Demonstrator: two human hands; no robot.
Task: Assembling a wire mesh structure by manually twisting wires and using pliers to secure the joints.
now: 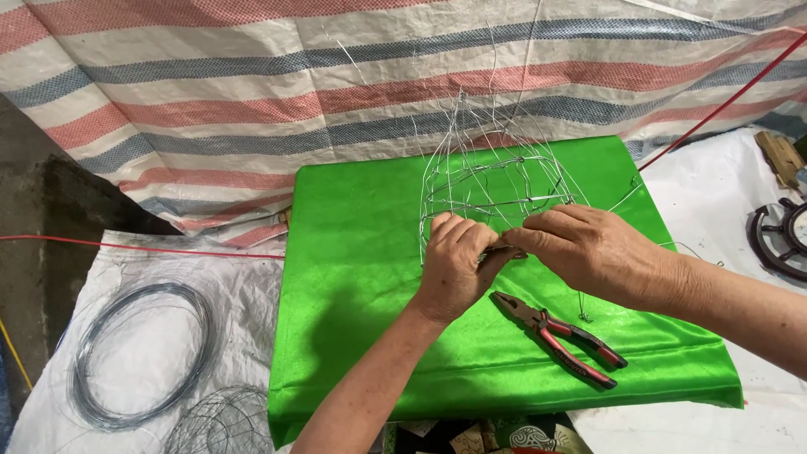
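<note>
A thin silver wire frame (496, 181), shaped like an open cage, stands on a bright green cloth-covered board (353, 277). My left hand (451, 265) pinches the frame's lower front edge with curled fingers. My right hand (588, 248) meets it from the right, fingertips gripping the same wire where the two hands touch. Loose wire ends stick up above the frame. Red-handled pliers (561, 336) lie on the green cloth just below my right wrist, untouched.
A coil of dark wire (139, 353) and a finer tangled coil (223, 420) lie on white sacking at the left. A striped tarp (252, 92) hangs behind. A red cord (723, 101) runs at the right. A dark round metal part (782, 240) sits at the right edge.
</note>
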